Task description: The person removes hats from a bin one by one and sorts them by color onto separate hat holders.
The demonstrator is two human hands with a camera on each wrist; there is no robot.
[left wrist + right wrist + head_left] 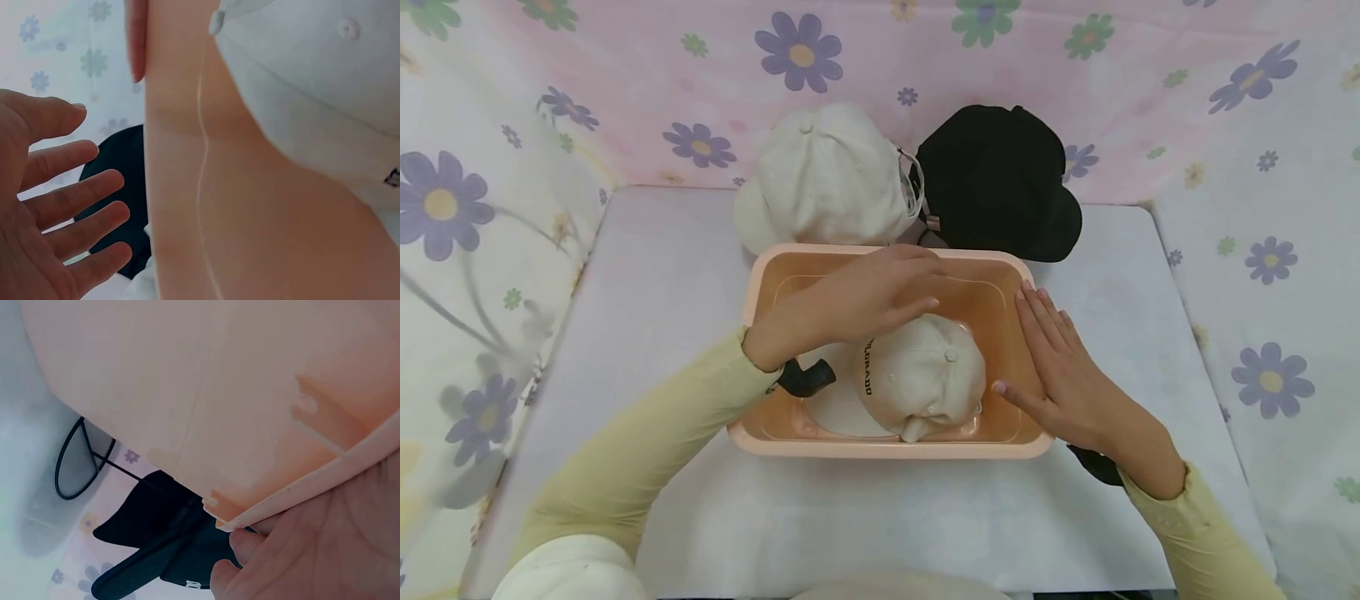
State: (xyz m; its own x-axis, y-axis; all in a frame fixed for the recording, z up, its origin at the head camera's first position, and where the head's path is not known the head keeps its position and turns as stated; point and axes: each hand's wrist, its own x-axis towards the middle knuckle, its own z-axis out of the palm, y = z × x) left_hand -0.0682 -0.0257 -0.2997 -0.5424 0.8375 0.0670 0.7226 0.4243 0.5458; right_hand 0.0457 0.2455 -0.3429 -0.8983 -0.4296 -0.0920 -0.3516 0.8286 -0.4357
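Note:
A peach plastic tub [887, 451] holds a cream baseball cap [928, 375] with dark lettering on its front, brim to the left. Over the tub's far side, above this cap, hovers my left hand [880, 292]. The left wrist view shows that hand [62, 194] with fingers apart and nothing held, beside the cap [312, 81]. My right hand [1067, 379] lies along the tub's right rim with fingers straight and thumb spread toward the inside. In the right wrist view its palm [319, 544] is against the rim's outer edge.
Behind the tub sit another cream cap [831, 179], its strap toward the middle, and a black cap [1000, 183]. A white cloth [887, 525] covers the table. Flower-printed fabric [865, 75] walls the back and both sides.

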